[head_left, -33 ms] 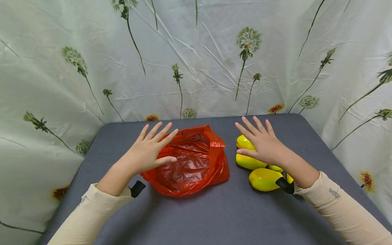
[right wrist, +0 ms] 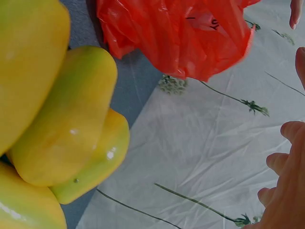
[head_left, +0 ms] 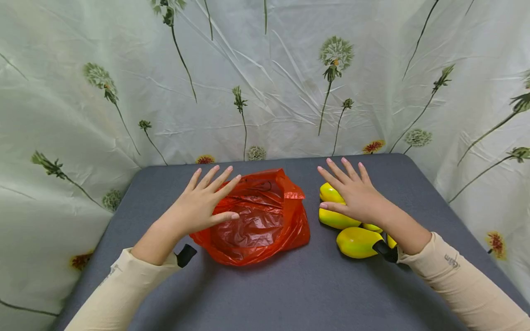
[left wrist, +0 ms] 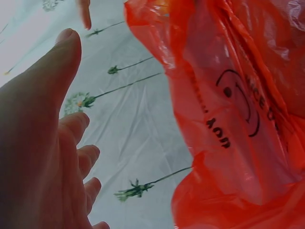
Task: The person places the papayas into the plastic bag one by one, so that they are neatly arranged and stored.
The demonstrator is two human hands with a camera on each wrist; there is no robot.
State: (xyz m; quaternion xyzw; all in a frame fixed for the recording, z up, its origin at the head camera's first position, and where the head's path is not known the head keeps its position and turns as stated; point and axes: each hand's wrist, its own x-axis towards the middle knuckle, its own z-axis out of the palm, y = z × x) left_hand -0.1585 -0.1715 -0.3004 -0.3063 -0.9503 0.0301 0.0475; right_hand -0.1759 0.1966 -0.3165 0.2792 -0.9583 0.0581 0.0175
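At twelve o'clock hangs a wide white cloth [head_left: 273, 92] with printed dandelions. Before it stands a grey table [head_left: 265, 294] with rounded far corners. On the table, near its middle, sits a red, translucent plastic bag [head_left: 297, 227] with a wide mouth. The left hand [head_left: 200, 205], at ten o'clock from the bag, and the right hand [head_left: 359, 197], at two o'clock, have fingers spread apart, clamped on nothing. Several glossy, yellow-green, oval fruits [head_left: 357, 242] lie close together at three o'clock.

1. A grey table [head_left: 265, 299] has rounded far corners.
2. A pale, creased cloth [head_left: 273, 59] hangs behind the table and along both its sides.
3. A printed dandelion [head_left: 336, 51] stands above the table's far edge.
4. A printed orange-red bloom [head_left: 495, 245] sits right of the table.
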